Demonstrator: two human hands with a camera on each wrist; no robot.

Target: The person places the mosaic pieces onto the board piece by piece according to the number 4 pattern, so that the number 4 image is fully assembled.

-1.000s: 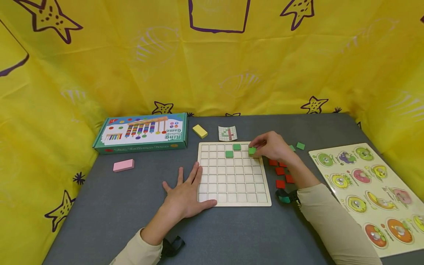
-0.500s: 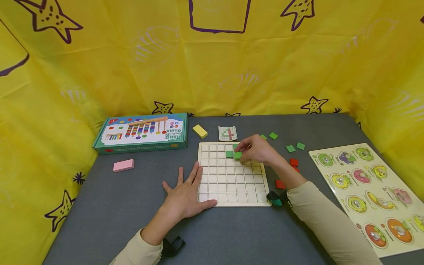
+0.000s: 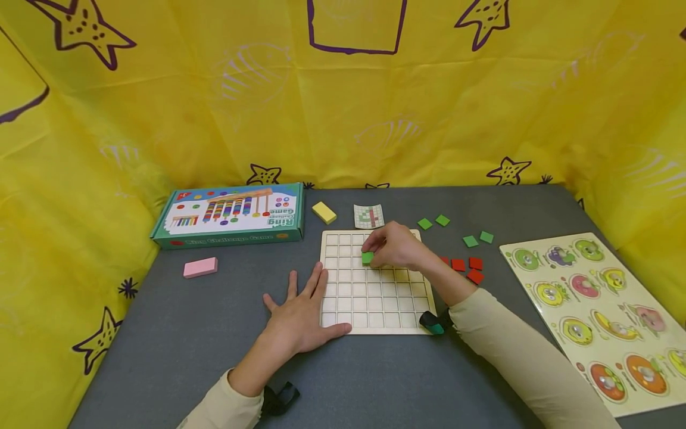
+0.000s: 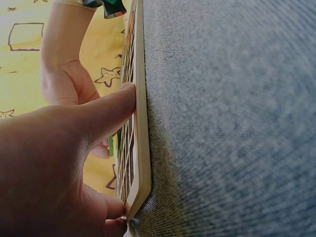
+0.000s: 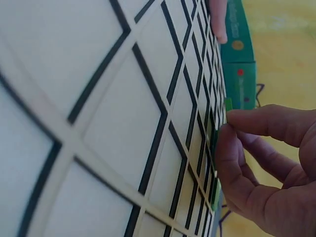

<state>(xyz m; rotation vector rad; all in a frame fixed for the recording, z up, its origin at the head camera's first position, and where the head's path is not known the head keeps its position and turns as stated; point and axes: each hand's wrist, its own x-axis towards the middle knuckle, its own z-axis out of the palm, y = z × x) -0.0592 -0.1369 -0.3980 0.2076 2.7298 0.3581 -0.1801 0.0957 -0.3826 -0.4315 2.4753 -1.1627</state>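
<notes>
A square wooden grid board lies on the grey table. My left hand rests along its left edge with fingers spread, the thumb on the near rim. Over the upper middle squares, my right hand pinches a small green square tile between thumb and fingertips. The right wrist view shows that tile at the board's surface; whether it sits in a square I cannot tell. Another green tile lies on the board there, and the right hand hides that part of the grid from the head view.
A small pattern card lies behind the board. Loose green tiles and red tiles lie to its right, near a fruit puzzle board. A game box, yellow block and pink block are at left.
My right hand has moved left across the board with the green tile, from the upper right squares to the upper middle. The left hand has stayed in place.
</notes>
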